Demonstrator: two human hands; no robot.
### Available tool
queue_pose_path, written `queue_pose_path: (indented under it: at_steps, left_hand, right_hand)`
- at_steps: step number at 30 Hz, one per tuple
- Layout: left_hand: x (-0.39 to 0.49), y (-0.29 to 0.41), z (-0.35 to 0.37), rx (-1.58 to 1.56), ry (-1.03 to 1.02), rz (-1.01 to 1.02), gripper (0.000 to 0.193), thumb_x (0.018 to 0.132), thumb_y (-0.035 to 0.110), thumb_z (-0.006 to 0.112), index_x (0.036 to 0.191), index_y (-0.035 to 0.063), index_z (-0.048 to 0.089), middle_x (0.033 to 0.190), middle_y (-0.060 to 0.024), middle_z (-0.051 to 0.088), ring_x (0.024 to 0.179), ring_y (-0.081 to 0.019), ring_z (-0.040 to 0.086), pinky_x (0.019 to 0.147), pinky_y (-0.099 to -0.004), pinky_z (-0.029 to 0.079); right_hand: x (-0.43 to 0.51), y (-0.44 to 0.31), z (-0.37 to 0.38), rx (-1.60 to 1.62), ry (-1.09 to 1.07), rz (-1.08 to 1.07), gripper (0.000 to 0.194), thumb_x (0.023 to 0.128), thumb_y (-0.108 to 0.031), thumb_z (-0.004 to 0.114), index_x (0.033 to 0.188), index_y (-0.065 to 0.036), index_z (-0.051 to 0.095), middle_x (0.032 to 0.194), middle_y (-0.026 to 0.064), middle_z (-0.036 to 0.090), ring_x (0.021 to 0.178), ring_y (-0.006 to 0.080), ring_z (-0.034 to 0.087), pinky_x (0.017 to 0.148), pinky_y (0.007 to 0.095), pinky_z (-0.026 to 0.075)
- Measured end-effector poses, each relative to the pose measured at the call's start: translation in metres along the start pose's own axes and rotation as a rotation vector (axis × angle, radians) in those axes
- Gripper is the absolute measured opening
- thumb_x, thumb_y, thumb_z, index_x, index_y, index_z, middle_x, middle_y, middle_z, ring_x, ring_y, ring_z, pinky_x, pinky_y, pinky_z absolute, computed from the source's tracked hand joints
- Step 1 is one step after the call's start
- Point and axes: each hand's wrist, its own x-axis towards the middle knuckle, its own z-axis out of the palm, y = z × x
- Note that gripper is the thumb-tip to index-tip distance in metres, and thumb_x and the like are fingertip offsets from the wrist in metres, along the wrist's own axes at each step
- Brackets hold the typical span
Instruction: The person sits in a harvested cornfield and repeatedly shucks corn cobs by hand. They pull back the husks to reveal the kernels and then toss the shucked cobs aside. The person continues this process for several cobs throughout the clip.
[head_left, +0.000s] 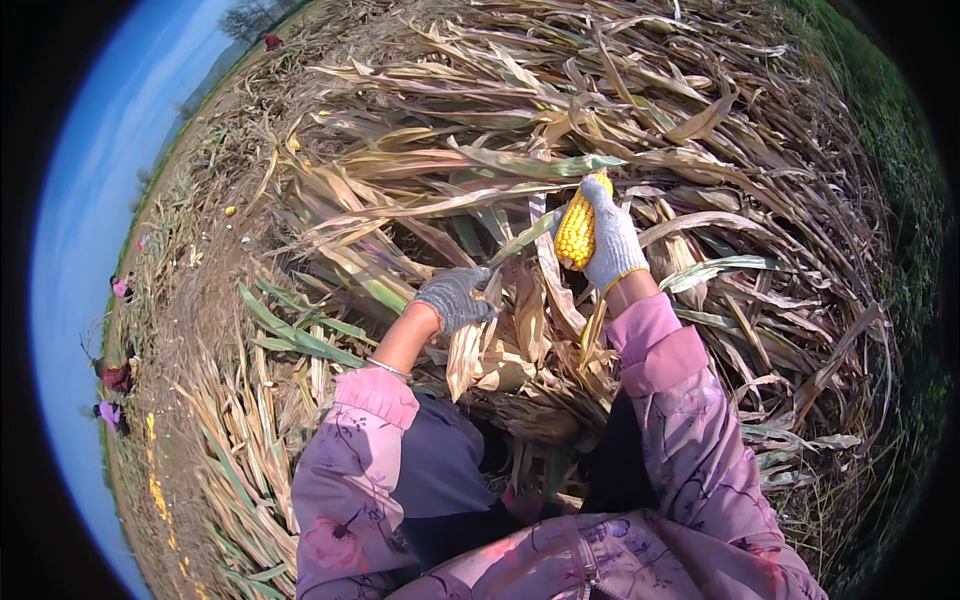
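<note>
My right hand (611, 232), in a pale knitted glove with a yellow cuff edge, is closed around a bare ear of yellow corn (576, 232). The ear is tilted, its lower end towards me. To its left is my left hand (452, 298), in a darker grey knitted glove, thumb and fingers partly curled beside dry corn husks (466, 356). Whether those fingers grip a husk is not clear. A narrow green-tan leaf (523, 238) slants between my hands. More papery husks (506, 367) lie below them, in front of my legs.
Flattened dry corn stalks (465, 112) spread all around. Green grass (870, 97) borders the right side. On the left, a row of yellow ears (156, 487) lies on bare soil (217, 277). Several people are farther off, one in purple (110, 414).
</note>
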Motion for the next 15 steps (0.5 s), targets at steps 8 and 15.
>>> queue_pose_path:
  at_steps: [8, 15]
  left_hand:
    - [0.018, -0.002, 0.006, 0.123, 0.02, -0.018, 0.029, 0.091, 0.023, 0.061, 0.111, 0.0047, 0.073, 0.109, -0.0146, 0.073, 0.097, -0.0317, 0.069, 0.086, -0.0388, 0.054]
    - [0.029, -0.013, 0.037, -1.546, 0.133, -0.503, 0.023, 0.102, 0.031, 0.051, 0.108, 0.0133, 0.065, 0.095, -0.0067, 0.072, 0.08, -0.0243, 0.069, 0.074, -0.0415, 0.058]
  right_hand:
    - [-0.025, 0.011, 0.011, -0.071, -0.208, 0.233, 0.035, 0.093, -0.034, 0.068, 0.105, -0.003, 0.06, 0.087, 0.0131, 0.066, 0.071, 0.0278, 0.068, 0.062, 0.0399, 0.059]
    - [-0.051, 0.05, 0.015, -0.124, -0.429, 0.466, 0.048, 0.095, -0.035, 0.067, 0.127, -0.004, 0.049, 0.103, 0.0193, 0.068, 0.081, 0.0295, 0.072, 0.069, 0.0399, 0.062]
